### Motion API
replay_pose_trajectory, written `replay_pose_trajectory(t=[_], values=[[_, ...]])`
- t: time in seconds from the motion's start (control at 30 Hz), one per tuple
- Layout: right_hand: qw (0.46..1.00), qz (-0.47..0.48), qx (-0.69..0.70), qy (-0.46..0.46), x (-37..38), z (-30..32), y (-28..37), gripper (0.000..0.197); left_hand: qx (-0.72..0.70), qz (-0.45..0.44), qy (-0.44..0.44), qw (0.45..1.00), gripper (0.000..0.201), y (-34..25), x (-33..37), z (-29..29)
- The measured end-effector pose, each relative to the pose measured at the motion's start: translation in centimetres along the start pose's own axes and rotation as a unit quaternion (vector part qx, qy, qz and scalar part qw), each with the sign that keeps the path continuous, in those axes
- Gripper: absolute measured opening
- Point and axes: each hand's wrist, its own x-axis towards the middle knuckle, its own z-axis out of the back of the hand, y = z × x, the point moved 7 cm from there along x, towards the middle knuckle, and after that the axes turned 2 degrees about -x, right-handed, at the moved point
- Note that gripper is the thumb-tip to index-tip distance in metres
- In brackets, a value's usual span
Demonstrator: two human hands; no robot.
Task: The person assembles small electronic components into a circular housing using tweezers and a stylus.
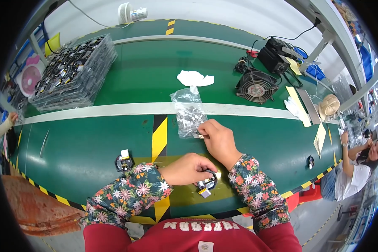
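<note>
My left hand (190, 169) is closed on the rim of a small round black electronic part (207, 183), which rests on the yellowish mat area with a silvery block, perhaps a battery, at its lower side. Ahead of it, my right hand (218, 140) is closed in a pinch at the lower right corner of a clear plastic bag (189, 115). A thin dark piece shows at those fingertips; its kind is too small to tell. Inside the bag lie many small silvery and white pieces. Left of my left hand sits a similar round black part (124, 161) with a white block.
Stacked clear trays (77, 69) full of small parts stand far left. A black fan (257, 86) and a black power unit (274, 54) are far right. White paper (194, 78) lies behind the bag. Another round part (310, 162) lies right. People sit beyond both table ends.
</note>
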Motion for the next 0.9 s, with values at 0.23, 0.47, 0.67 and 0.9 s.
replay_pose_trajectory(t=[0.23,0.47,0.67,0.9], values=[[0.993,-0.082,0.077,0.032,-0.2,0.5,-1.2,0.021,-0.074,0.025,-0.026,0.997,0.023,0.3,-0.1,0.4],[0.984,-0.085,0.156,0.0,-0.3,0.6,-1.8,0.017,-0.076,0.023,-0.032,0.996,0.023,0.5,0.1,0.5],[0.971,-0.142,0.188,0.033,-0.4,1.1,-2.1,0.013,-0.064,0.017,-0.032,0.997,0.023,0.1,-0.1,0.6],[0.968,-0.166,0.176,0.066,-0.6,1.5,-2.8,0.012,-0.086,0.009,-0.046,0.995,0.023,0.6,0.2,0.7]])
